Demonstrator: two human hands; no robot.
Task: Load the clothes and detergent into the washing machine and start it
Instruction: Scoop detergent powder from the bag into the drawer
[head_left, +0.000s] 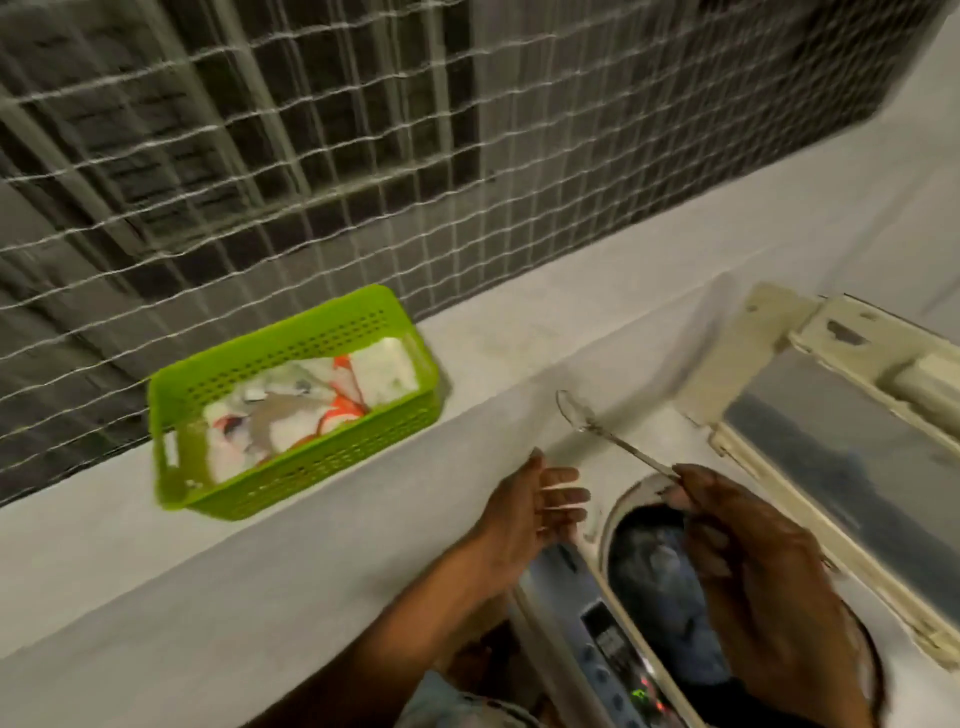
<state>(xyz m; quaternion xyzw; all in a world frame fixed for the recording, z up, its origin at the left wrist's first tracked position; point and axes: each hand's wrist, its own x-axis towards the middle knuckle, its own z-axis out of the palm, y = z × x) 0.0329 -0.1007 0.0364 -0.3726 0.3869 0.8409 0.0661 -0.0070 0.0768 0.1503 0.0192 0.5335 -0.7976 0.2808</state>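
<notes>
— Green plastic basket (322, 467)?
— Sits on the grey ledge (234, 566), well left of the washing machine (631, 493), holding white and orange packets (337, 405).
— Right hand (769, 587)?
— Pinches the handle of a metal spoon (576, 415) between thumb and fingertips, above the drum opening, with the bowl angled up and left toward the ledge.
— Anything in the bowl?
— Too blurred to tell.
— Left hand (530, 514)?
— Spread, fingers straight, holding nothing, just beside the machine's rim, above the control panel (608, 639).
— Clothes (654, 582)?
— Dark blue, down inside the drum, partly hidden behind the right hand.
— Lid (841, 457)?
— Raised, off to the right.
</notes>
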